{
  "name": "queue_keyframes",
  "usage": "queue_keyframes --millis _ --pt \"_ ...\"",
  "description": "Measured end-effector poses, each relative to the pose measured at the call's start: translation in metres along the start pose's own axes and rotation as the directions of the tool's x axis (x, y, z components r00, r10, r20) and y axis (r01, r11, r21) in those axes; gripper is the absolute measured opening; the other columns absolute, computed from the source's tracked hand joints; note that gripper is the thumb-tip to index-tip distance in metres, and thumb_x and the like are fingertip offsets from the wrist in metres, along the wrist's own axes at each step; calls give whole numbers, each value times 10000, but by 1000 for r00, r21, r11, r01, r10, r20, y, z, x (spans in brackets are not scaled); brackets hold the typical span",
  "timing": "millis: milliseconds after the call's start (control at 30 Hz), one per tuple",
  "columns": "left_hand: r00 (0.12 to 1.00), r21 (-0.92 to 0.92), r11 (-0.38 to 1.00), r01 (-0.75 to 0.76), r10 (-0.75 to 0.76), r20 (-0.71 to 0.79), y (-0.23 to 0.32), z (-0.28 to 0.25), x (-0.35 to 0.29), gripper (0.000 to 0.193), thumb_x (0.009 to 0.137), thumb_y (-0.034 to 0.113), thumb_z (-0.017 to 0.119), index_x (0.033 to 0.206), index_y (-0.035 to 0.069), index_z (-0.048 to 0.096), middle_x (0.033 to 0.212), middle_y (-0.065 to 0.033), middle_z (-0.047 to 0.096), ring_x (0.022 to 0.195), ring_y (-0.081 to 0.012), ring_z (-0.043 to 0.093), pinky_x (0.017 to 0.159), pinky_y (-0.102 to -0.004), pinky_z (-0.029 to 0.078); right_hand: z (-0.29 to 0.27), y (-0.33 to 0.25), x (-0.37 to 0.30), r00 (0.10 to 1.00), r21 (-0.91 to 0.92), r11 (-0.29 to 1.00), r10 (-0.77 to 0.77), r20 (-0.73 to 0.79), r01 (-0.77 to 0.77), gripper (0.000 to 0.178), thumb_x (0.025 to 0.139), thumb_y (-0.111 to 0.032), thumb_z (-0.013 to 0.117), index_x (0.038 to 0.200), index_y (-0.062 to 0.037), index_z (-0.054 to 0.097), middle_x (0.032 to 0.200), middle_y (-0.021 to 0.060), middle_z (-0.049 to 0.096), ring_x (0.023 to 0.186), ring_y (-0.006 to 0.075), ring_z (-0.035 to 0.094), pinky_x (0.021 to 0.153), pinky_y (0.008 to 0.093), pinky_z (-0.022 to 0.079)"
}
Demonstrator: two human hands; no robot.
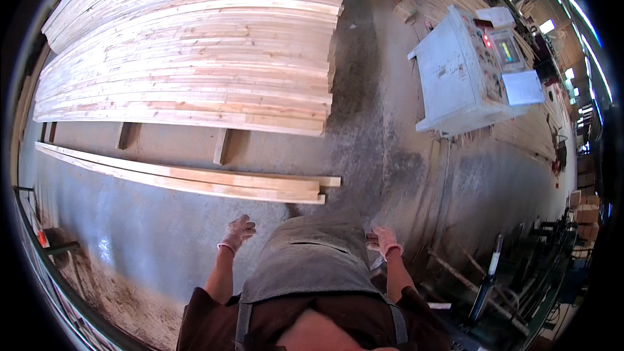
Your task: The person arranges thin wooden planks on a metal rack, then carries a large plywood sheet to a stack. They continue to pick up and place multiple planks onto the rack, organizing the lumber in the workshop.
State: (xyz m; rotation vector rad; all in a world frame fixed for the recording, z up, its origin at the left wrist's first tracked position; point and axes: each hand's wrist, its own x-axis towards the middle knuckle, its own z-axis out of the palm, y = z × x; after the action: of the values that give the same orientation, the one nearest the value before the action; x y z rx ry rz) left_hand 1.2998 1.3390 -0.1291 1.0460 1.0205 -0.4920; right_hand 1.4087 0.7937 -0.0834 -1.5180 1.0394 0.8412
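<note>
My left hand (238,231), in a pale work glove, hangs to the left of my grey apron (305,253). Its fingers are loosely apart and nothing is in them. On the apron's other side is my right hand (384,241), gloved too, fingers apart and holding nothing I can see. A few long wooden strips (260,185) lie together on low supports in front of me, nearest to my left hand but not touched by it. Beyond them spreads a wide stack of pale wooden strips (195,58), laid side by side.
Short support beams (221,146) stick out from under the stack. A white control cabinet (452,68) with lit displays stands at the far right. Dark machinery (513,286) is close on my right. A metal rail (45,286) curves along the left, near sawdust on the floor.
</note>
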Motion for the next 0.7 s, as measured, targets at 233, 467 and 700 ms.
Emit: queue_keyframes --millis 233,467,700 --pt "996 -145 986 -82 75 -49 98 128 85 677 960 517 648 1407 17 557 1272 -224 689 976 -279 731 847 -401 583 -73 -177 109 992 -182 976 106 -61 -116 280 960 -266 663 1099 -25 687 1002 160 758 743 308 729 642 450 633" --pt "980 -78 996 33 -48 -194 198 294 129 553 968 454 631 1266 -12 648 1147 -197 731 919 -294 735 787 -393 588 -130 -416 207 987 -86 987 -127 102 136 296 969 -255 678 1170 -37 669 966 134 751 741 263 731 623 415 621" --pt "991 -76 997 -15 5 -131 293 400 174 543 974 485 630 1227 5 655 1159 -195 731 956 -298 742 839 -379 585 -97 -645 261 943 -213 928 -263 204 305 249 979 -255 686 1148 -73 682 885 96 741 673 213 712 570 353 592"
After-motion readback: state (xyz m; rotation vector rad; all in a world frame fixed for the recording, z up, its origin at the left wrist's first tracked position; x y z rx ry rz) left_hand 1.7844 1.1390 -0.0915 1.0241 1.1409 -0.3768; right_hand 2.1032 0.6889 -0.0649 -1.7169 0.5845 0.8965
